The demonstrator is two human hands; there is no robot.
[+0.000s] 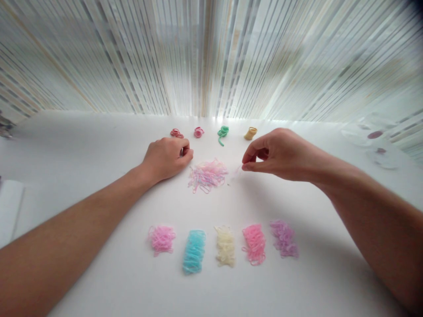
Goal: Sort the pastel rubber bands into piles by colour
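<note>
A mixed heap of thin pastel rubber bands (207,175) lies mid-table. My left hand (167,157) rests curled just left of it, fingers closed, and whether it holds anything is hidden. My right hand (276,153) hovers to the right of the heap, thumb and forefinger pinched on a pale band (237,170). Near me lie sorted piles: light pink (161,239), blue (194,251), cream (225,246), pink (254,243), purple (284,238).
Along the far edge sit small coils of bands: red (176,132), pink (198,132), green (222,132), tan (250,133). Clear dishes (373,138) stand at the right. A white object (9,209) lies at the left. Striped blinds hang behind the white table (99,281).
</note>
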